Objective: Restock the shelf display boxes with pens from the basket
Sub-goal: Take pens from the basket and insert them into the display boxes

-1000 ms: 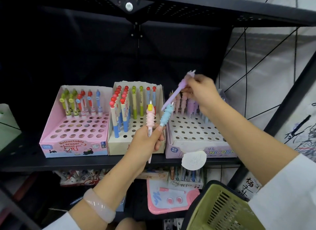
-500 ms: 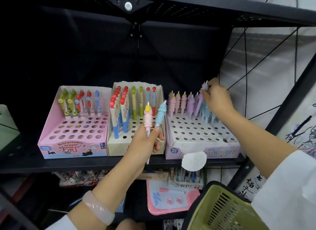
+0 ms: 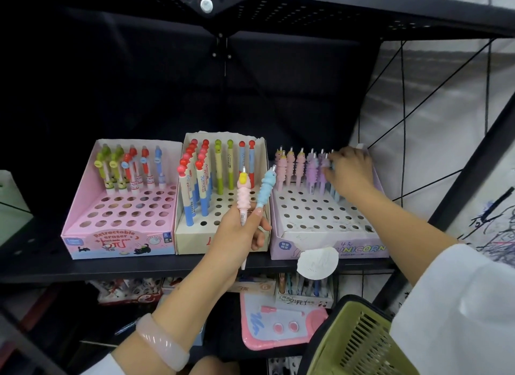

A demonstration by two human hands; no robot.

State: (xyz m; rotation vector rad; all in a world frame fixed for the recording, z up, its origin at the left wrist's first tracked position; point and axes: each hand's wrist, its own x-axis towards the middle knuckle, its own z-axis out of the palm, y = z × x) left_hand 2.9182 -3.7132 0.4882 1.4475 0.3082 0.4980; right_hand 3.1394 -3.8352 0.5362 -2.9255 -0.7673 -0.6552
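1. Now the right hand point(image 3: 349, 169) has come down to the back row of the unicorn box point(image 3: 328, 229), where its purple pen went in; whether its fingers hold anything is hard to tell.
2. Only the back row is full. Many holes are left.
3. The left hand point(image 3: 239, 235) grips a pink pen point(image 3: 244, 199) and a blue pen point(image 3: 266, 187), just beside that box.
4. The basket point(image 3: 354, 344) waits below.

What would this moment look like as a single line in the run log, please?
left hand: holds pink pen, blue pen | right hand: at back-row pens, unicorn box | basket: lower right
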